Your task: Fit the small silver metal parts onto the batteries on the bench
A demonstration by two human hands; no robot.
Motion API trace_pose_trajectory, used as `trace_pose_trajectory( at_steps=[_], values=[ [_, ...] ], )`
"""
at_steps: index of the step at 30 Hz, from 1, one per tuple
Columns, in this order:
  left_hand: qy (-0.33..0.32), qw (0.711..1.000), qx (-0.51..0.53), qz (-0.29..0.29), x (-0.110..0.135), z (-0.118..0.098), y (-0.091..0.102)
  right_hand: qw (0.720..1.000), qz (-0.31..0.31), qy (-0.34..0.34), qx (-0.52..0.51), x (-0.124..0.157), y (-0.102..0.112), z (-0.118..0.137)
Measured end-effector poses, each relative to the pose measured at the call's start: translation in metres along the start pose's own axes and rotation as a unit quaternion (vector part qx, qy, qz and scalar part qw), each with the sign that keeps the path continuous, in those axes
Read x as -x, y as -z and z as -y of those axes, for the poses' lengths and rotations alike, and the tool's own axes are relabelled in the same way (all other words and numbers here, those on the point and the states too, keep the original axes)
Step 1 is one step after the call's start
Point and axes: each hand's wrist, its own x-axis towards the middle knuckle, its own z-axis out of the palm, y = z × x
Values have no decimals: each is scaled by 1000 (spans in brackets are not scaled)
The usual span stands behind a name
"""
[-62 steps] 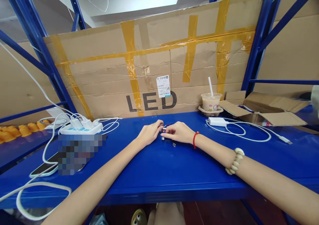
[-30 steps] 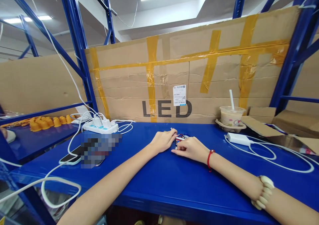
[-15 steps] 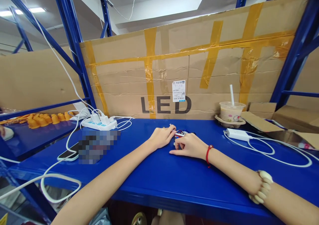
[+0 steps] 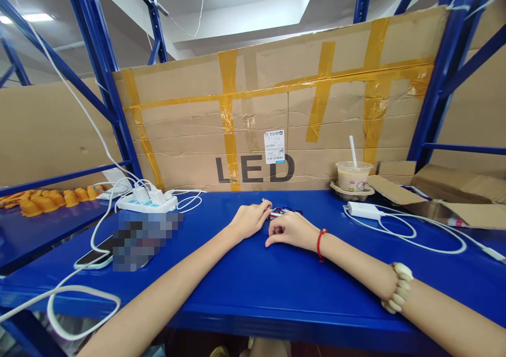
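Observation:
Near the middle of the blue tabletop (image 4: pixel 245 283), my two hands meet over a small bundle of thin red, white and dark strands (image 4: pixel 279 212). Its kind is too small and too covered to make out. My left hand (image 4: pixel 250 221) lies at the bundle's left end, fingers pressed together, with a small shiny bit showing past the fingertips. From the right, my right hand (image 4: pixel 291 229) reaches over the near side of the bundle with fingers curled and the thumb below them. Whatever sits under its fingers is hidden.
Left on the table are a white power strip (image 4: pixel 148 204) with cables and a phone (image 4: pixel 95 258) beside a blurred patch. On the right stand a drink cup (image 4: pixel 353 176), a white charger (image 4: pixel 363 210) and an opened cardboard box (image 4: pixel 454 185). A taped cardboard sheet (image 4: pixel 190 135) closes the back.
The whole view has shifted, so everything sits a little further left. Both hands stay at the bundle, and the fingers have moved only slightly.

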Motion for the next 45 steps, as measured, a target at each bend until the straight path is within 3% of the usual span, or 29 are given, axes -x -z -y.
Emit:
trace_pose_trajectory(
  at_steps=[45],
  values=[
    [0, 1000, 7, -2, -2, 1, -2, 1000, 12, 3, -10, 1, 9, 4]
  ],
)
